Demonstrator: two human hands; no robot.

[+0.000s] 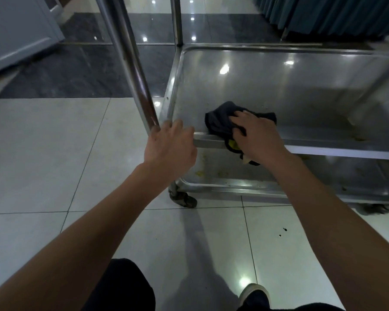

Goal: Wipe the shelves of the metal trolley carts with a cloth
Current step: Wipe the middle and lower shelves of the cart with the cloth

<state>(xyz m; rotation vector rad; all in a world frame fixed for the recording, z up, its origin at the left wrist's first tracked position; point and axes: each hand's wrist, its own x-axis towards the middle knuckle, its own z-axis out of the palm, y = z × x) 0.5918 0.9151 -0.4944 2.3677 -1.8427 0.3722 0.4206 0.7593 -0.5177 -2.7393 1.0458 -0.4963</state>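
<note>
Right hand (pixel 255 135), just right of the frame's centre, lies palm-down on a dark cloth (pixel 220 122), its fingers spread and bent over the bunched fabric, pressing it against the middle shelf (pixel 279 86) of the metal trolley cart (pixel 177 86). Part of the cloth spills over the shelf's front lip (pixel 209 143) below the hand, showing a patch of yellow and a pale corner. The right forearm runs from the lower right of the frame up to the wrist in a straight line.

Left hand (pixel 171 145), a little left of centre, grips the near left corner of the same shelf, where the slanted upright post (pixel 130 70) meets the lip; its fingers curl over the edge and the thumb side sits against the post's foot. The left forearm reaches up from the lower left corner of the frame.

Both hands are near each other on the front lip, with a short stretch of bare metal between them. Under the middle shelf the lower shelf (pixel 222 173) carries yellowish stains, and a caster wheel (pixel 185 199) sits on the pale tiled floor (pixel 43 164) below the left hand. A shoe tip (pixel 254 292) shows at the bottom edge, and a blue-green curtain (pixel 337 16) hangs in the upper right.
</note>
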